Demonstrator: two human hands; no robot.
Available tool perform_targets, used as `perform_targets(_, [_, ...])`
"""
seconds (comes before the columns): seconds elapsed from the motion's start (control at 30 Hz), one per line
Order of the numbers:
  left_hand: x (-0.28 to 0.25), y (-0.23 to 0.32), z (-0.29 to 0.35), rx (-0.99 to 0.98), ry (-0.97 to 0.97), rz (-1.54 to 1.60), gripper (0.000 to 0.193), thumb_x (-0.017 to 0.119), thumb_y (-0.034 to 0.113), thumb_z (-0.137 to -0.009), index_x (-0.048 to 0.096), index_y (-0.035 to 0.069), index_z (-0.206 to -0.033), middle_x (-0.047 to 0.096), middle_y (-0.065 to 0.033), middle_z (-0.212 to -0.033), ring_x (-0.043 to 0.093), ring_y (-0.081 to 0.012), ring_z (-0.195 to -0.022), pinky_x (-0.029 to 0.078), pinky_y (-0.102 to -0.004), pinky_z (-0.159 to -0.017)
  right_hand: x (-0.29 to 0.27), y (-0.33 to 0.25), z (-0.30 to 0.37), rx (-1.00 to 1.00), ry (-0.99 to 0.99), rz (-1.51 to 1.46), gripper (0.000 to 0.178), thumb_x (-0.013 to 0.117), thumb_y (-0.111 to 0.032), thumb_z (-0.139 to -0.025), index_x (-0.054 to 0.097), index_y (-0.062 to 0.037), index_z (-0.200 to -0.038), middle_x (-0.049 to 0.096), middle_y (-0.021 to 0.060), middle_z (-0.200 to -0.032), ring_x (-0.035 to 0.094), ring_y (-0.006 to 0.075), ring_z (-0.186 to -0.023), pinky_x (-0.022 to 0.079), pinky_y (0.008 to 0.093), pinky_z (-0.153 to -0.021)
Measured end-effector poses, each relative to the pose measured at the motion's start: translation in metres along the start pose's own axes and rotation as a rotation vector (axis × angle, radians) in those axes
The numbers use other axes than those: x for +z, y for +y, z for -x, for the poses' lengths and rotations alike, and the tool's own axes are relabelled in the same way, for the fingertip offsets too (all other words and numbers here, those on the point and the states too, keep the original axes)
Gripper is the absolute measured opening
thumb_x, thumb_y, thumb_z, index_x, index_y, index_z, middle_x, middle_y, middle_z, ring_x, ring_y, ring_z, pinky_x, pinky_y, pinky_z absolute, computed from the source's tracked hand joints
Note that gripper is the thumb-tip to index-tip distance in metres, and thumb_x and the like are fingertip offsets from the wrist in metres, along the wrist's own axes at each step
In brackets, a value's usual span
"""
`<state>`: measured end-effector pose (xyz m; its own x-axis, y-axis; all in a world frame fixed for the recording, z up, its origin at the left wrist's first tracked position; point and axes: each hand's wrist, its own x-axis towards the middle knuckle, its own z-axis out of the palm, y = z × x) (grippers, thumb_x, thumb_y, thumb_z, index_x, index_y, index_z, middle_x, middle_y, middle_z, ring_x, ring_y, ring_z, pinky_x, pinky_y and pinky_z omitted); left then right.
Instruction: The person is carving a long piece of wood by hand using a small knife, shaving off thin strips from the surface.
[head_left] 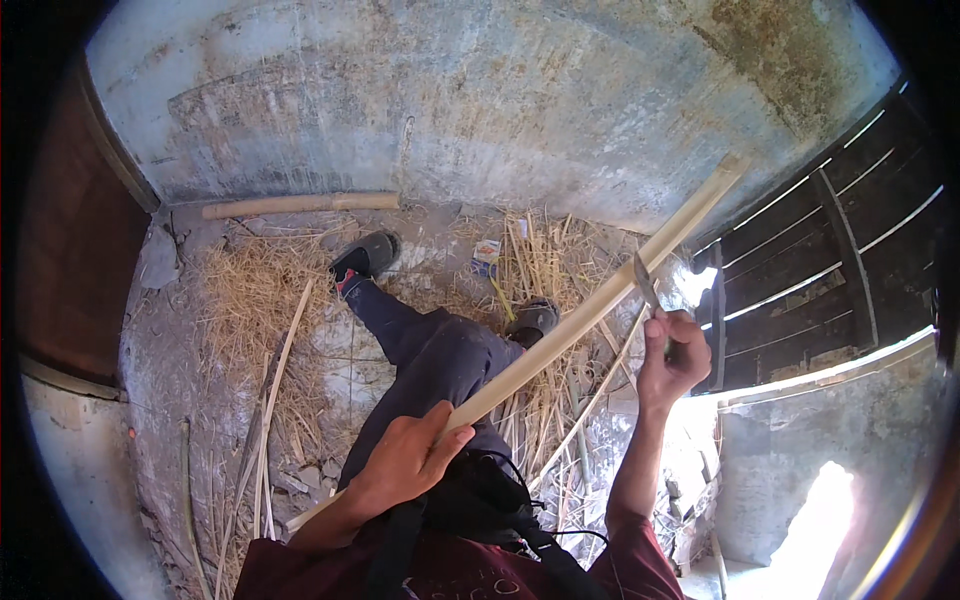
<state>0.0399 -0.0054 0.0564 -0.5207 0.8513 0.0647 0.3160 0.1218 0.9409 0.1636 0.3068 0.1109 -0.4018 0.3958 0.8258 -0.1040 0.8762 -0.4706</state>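
Observation:
A long, pale bamboo strip (570, 325) slants across my lap, from beside my left forearm up toward the wall at the far right. My left hand (412, 452) is closed around its lower part, thumb along the top. In my right hand (676, 358) is a knife (646, 283), its handle mostly hidden by my fingers. The blade points up and away from me and lies against or just over the strip's right edge; I cannot tell whether it touches.
A bamboo pole (300, 205) lies along the wall's foot. Straw-like shavings (262, 290) and thin strips (285, 375) litter the floor around my feet. A dark slatted wooden panel (815, 260) stands at right, a brown door (70, 230) at left. Small packets (486, 258) lie among the scraps.

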Motion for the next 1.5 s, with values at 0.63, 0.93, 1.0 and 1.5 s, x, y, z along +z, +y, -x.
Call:
perform_targets(0.63, [-0.008,0.013,-0.015,-0.032,-0.079,0.070,0.043,0.053,0.041,-0.115,0.050,0.001,-0.101,0.058,-0.0203,-0.065,0.066,-0.0470,-0.065,0.046,-0.0532,-0.059,0.024,-0.049,0.035,0.243,-0.631,0.083,0.030,0.073,0.001,-0.081,0.062,-0.0054,-0.109,0.074,0.0129,-0.084,0.076,0.0361,-0.075,0.060,0.0419,-0.066])
perform_targets(0.93, [0.004,0.024,-0.025,0.038,-0.055,-0.027,0.036,0.061,0.035,-0.112,0.051,0.001,-0.106,0.062,-0.0218,-0.067,0.068,-0.0461,-0.065,0.047,-0.0528,-0.055,0.035,-0.040,0.052,0.066,-0.679,0.092,0.027,0.068,-0.006,-0.072,0.074,-0.0044,-0.098,0.069,0.0172,-0.080,0.070,0.0420,-0.069,0.055,0.0493,-0.061])
perform_targets(1.0, [0.009,0.023,-0.023,0.027,-0.026,-0.024,0.036,0.064,0.035,-0.111,0.052,0.001,-0.105,0.062,-0.0228,-0.067,0.068,-0.0456,-0.065,0.046,-0.0501,-0.055,0.036,-0.037,0.052,0.054,-0.650,0.085,0.027,0.069,-0.006,-0.069,0.075,-0.0039,-0.096,0.068,0.0171,-0.079,0.070,0.0420,-0.068,0.056,0.0485,-0.060])
perform_targets(1.5, [0.016,0.022,-0.021,0.102,0.010,-0.032,0.035,0.068,0.033,-0.108,0.054,0.001,-0.105,0.063,-0.0230,-0.066,0.068,-0.0441,-0.060,0.047,-0.0492,-0.051,0.030,-0.009,0.058,0.043,-0.461,0.139,0.028,0.077,-0.018,-0.065,0.075,-0.0025,-0.088,0.066,0.0175,-0.073,0.067,0.0391,-0.063,0.052,0.0469,-0.057])
